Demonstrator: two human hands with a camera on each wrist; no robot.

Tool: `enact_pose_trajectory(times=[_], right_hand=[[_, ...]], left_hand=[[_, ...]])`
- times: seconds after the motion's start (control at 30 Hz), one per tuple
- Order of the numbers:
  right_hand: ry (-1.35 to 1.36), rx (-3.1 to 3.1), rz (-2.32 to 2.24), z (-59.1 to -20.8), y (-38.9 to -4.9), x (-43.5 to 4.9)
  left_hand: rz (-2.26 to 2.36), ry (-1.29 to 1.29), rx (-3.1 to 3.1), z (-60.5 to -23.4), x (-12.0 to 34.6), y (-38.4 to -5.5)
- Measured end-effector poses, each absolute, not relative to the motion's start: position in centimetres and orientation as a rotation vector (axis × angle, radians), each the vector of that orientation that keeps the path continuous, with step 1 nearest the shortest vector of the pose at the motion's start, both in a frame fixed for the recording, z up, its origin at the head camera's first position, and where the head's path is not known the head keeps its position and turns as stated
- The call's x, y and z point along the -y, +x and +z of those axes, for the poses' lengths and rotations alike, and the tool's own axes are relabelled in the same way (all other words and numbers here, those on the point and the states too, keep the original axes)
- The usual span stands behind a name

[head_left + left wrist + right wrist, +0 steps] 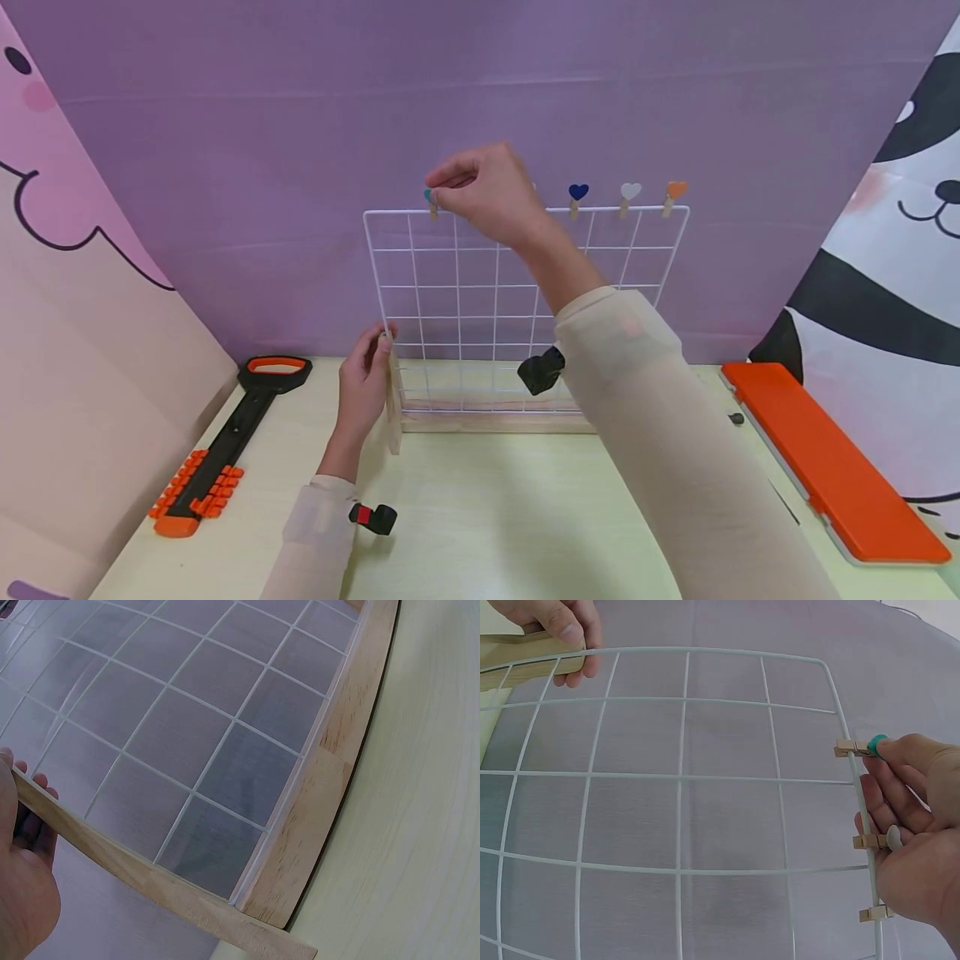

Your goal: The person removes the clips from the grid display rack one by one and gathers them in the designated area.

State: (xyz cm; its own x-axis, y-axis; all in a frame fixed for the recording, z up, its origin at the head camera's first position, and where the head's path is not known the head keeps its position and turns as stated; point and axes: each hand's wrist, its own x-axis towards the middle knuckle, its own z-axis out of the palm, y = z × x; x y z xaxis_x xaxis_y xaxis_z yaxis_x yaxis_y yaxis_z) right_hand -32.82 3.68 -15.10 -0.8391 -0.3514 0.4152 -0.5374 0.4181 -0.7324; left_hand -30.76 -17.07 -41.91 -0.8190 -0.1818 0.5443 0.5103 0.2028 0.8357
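Observation:
A white wire grid (456, 287) stands upright in a wooden base (495, 423) with a wooden side post (393, 408). My left hand (363, 383) grips the upper end of that post, thumb on one side and fingers behind. At the grid's top wire, my right hand (487, 187) pinches a small clothespin (853, 748) with a teal heart; its wooden jaws sit across the wire. Farther right along the wire are clothespins with a dark blue heart (578, 192), a white heart (631, 191) and an orange heart (677, 190). My right hand partly hides others.
On the left of the table lies a long black tool (251, 417) with an orange-lined handle and rows of orange pieces. A long orange case (832, 467) lies at the right, near a small dark object (737, 418). A purple backdrop (300, 167) hangs behind the grid.

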Motion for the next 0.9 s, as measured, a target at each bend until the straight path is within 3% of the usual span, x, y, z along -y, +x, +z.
enact_pose_trajectory(times=[0.9], right_hand=[[0.654, 2.373, 1.331, -15.97, -32.71, -2.86]], left_hand=[[-1.680, -0.295, 1.925, -42.08, 17.12, -31.00]])
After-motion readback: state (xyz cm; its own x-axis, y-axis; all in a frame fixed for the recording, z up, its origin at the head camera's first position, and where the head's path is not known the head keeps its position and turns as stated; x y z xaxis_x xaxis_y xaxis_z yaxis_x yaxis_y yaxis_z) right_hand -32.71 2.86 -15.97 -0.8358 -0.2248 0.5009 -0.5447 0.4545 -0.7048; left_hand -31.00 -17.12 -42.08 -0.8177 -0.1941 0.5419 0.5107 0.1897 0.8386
